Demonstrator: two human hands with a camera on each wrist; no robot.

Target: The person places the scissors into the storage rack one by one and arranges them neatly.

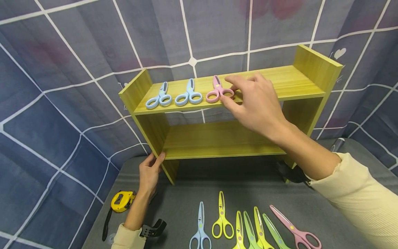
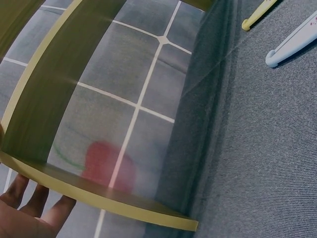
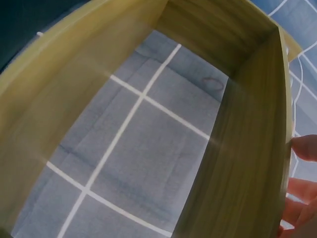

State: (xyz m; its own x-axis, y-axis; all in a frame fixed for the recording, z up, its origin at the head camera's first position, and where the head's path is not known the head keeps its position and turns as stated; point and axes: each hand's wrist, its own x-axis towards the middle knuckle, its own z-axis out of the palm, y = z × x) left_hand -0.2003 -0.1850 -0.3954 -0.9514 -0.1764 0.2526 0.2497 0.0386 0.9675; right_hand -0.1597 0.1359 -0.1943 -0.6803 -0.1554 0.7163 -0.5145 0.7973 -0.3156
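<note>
A pair of pink scissors (image 1: 218, 90) lies on the top board of a small wooden shelf (image 1: 224, 140), blades toward the back. My right hand (image 1: 256, 103) has its thumb and fingers around the right handle loop of these scissors. Two pairs of light blue scissors, one by the left end (image 1: 160, 98) and one in the middle (image 1: 188, 94), lie to their left. My left hand (image 1: 149, 173) grips the shelf's left side panel low down, thumb at its front edge. In the left wrist view, fingers (image 2: 37, 203) press against that panel's outer face.
On the grey cloth in front lie more scissors: blue (image 1: 200, 226), yellow (image 1: 222, 218), pink (image 1: 295, 228) and several yellow and green ones. A yellow tape measure (image 1: 122, 201) sits at the left. A dark grey object (image 1: 337, 144) stands behind the right forearm. A patterned curtain (image 1: 217, 31) hangs behind.
</note>
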